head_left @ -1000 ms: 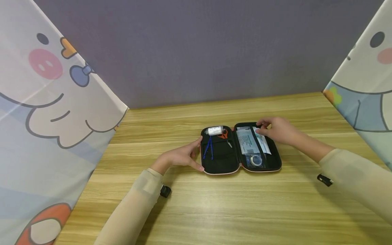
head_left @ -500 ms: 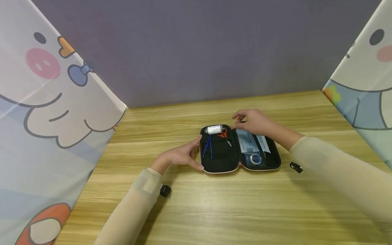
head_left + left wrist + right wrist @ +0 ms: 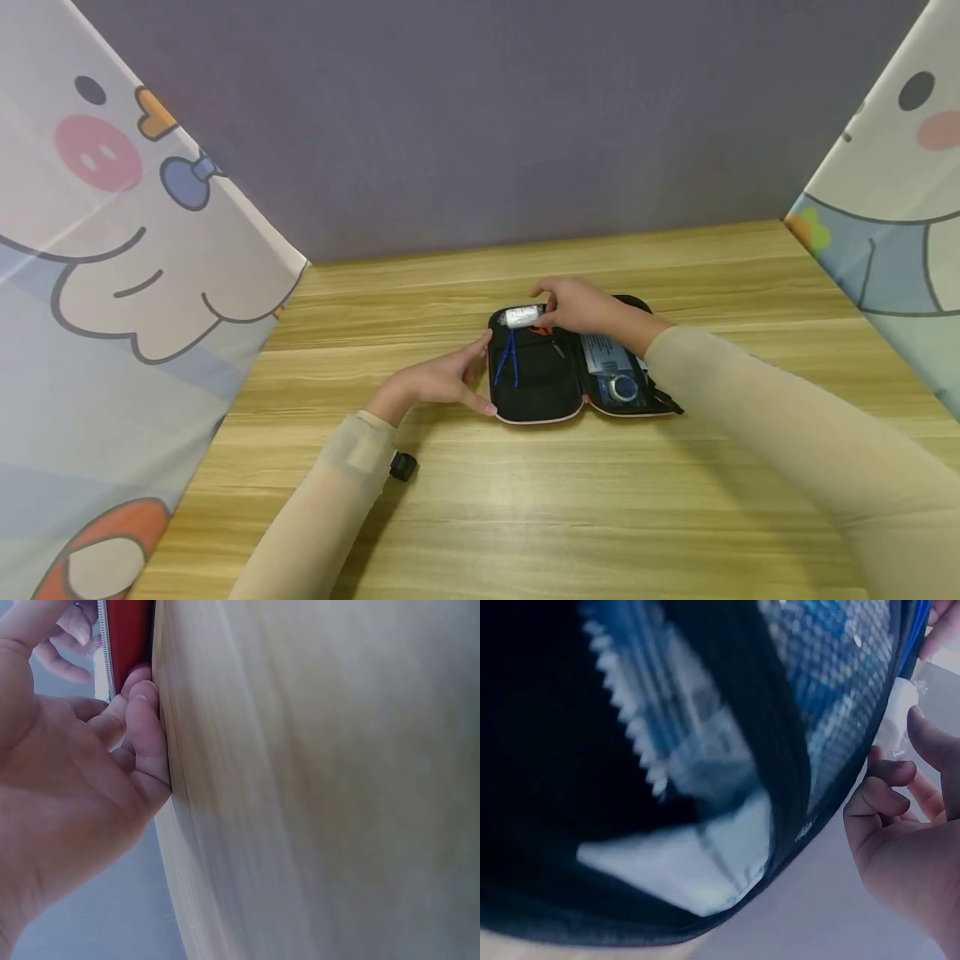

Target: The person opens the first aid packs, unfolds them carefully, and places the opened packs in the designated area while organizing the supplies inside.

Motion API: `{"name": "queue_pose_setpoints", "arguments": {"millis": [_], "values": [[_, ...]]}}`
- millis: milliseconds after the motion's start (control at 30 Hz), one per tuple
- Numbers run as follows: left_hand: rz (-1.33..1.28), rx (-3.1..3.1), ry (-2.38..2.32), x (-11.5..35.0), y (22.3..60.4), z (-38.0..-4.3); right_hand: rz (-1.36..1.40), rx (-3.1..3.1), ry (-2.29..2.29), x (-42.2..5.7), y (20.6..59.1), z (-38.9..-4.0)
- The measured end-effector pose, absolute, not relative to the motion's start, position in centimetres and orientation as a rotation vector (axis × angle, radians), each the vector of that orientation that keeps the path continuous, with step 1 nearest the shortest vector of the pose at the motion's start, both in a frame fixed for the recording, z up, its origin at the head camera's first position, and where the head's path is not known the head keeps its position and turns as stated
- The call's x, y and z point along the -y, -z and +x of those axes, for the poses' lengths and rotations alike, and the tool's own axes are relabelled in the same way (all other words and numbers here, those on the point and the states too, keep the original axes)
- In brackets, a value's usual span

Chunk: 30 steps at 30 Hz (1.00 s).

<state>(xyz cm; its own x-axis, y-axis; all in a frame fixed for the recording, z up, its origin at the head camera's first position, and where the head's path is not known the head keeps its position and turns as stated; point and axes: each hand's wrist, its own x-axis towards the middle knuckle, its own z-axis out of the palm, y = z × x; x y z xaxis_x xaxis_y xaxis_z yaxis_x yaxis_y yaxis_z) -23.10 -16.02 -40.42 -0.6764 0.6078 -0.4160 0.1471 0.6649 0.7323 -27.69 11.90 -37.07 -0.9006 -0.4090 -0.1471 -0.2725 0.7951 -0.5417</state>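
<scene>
A black-lined first-aid case (image 3: 540, 400) lies unfolded on the table. My left hand (image 3: 442, 379) rests at its left side, thumb at the near corner and index finger farther up; the left wrist view shows the other fingers bent against the red outer side (image 3: 129, 645). A plastic-wrapped bandage roll (image 3: 522, 317) sits at the case's far left. My right hand (image 3: 581, 307) is over the case's far edge, thumb tip right at the roll's right end, index finger apart from it. Blue tweezers (image 3: 514, 354) and orange-handled scissors (image 3: 542, 331), partly hidden by the right hand, are in the left half.
In the right half lie a printed packet (image 3: 602, 354) and a tape roll in clear wrap (image 3: 622, 387), with the right forearm covering part of that side. A mesh pocket (image 3: 840, 682) shows in the right wrist view. A grey wall (image 3: 510, 125) stands behind the table.
My right hand has moved left, from the case's right half past the hinge to the bandage roll. The right half now stands slightly raised. My left hand has stayed at the left side.
</scene>
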Motion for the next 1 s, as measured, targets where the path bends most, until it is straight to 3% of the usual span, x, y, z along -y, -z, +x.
{"name": "queue_pose_setpoints", "arguments": {"millis": [1000], "values": [[0.588, -2.226, -0.874, 16.0, 40.6, -23.2, -0.559, -2.682, 0.726, -11.3, 38.1, -28.2]]}}
